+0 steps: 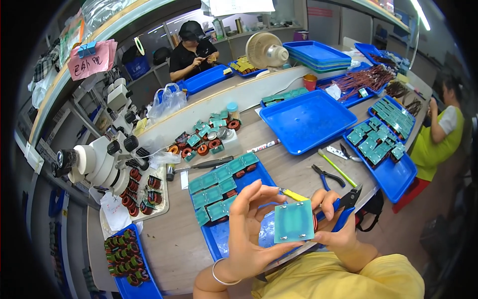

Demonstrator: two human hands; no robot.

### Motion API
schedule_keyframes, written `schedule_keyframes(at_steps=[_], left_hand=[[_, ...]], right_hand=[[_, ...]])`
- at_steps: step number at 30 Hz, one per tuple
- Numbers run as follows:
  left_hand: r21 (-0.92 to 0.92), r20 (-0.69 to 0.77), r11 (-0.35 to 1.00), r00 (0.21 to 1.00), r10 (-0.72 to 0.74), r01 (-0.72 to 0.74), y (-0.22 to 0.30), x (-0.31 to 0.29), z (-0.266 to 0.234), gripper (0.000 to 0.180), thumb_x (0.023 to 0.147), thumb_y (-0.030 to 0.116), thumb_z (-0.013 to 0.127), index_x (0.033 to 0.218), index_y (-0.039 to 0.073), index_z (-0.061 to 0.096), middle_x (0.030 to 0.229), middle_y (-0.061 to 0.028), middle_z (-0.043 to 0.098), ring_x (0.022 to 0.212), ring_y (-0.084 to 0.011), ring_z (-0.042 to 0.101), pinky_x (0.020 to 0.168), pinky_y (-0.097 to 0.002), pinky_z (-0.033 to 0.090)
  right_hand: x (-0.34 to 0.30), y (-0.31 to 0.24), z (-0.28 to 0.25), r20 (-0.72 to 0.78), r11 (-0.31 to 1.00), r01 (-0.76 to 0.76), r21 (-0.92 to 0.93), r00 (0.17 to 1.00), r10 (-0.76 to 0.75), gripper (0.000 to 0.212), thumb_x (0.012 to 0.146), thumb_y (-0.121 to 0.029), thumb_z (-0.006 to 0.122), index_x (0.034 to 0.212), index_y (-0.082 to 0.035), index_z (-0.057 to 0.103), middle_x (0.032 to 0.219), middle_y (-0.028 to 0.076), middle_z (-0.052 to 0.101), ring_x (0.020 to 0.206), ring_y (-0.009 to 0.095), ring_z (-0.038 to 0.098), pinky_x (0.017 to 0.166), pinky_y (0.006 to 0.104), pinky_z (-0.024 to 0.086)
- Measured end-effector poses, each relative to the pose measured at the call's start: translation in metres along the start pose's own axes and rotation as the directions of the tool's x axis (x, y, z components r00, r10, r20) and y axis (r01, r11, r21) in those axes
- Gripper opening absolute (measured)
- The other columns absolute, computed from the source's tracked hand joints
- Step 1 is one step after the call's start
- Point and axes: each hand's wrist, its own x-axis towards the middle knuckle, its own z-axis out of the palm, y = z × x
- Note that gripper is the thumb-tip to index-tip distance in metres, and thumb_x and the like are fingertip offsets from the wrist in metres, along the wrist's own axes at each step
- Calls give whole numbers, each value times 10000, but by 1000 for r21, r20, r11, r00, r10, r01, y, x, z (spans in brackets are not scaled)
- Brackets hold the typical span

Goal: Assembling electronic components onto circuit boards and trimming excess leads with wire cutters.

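A square green circuit board (294,222) with short metal pins at its corners is held up in front of me. My left hand (244,229) grips it, thumb along the lower edge and fingers curled above. My right hand (343,240) is closed round blue-handled cutters (350,199), and its thumb touches the board's lower right corner. A red coil shows partly behind the board's right edge. Below lies a blue tray (261,174) carrying rows of similar green boards (224,172). Behind the board, a yellow-handled tool (295,194) is partly hidden.
Pliers (328,175) and a green stick (336,167) lie right of the tray. Beyond stands a bare blue tray (308,119). A microscope (99,162) and coils (152,194) are at left. Two people (191,55) work nearby, one behind the divider, one at right.
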Motion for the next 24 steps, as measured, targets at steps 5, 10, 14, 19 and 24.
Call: schedule_keyframes(at_steps=[5,10,14,19,24], left_hand=[[-126,23,986,994,-109,111,-9,-3,1,819,637,-15,774,1278,39,267,1192,-147,403,1131,-235,462,923,-382,431],[-374,18,900,972,-233,223,-17,-10,10,579,710,-8,720,1161,22,358,1208,-144,411,1160,-219,436,948,-356,410],[-418,12,881,971,-240,223,-18,-11,18,498,760,1,680,1156,7,379,1246,-152,403,1175,-212,424,977,-346,381],[-511,34,808,946,-321,293,-25,-18,21,485,841,11,584,1251,-27,328,1292,-139,382,1203,-205,399,999,-339,356],[-475,59,826,948,-313,303,-29,-16,21,549,842,-7,568,1304,-40,274,1311,-134,366,1224,-207,381,1020,-344,336]], right_hand=[[-1,3,1,7,982,145,-124,989,-145,410,670,77,709,876,-82,392,1015,151,478,875,149,508,786,284,411],[-5,8,0,-34,889,262,-376,954,-296,435,660,3,756,877,-81,388,994,144,474,840,142,518,754,264,420],[-4,6,-1,12,800,331,-500,927,-375,430,665,-20,762,870,-84,390,980,136,471,821,142,520,728,248,427],[0,5,-1,44,641,354,-681,893,-447,435,650,-51,784,849,-90,400,966,131,484,754,130,500,654,239,419],[-1,5,-5,24,564,295,-771,899,-437,437,625,-45,798,817,-90,409,930,117,515,725,138,517,632,235,427]])
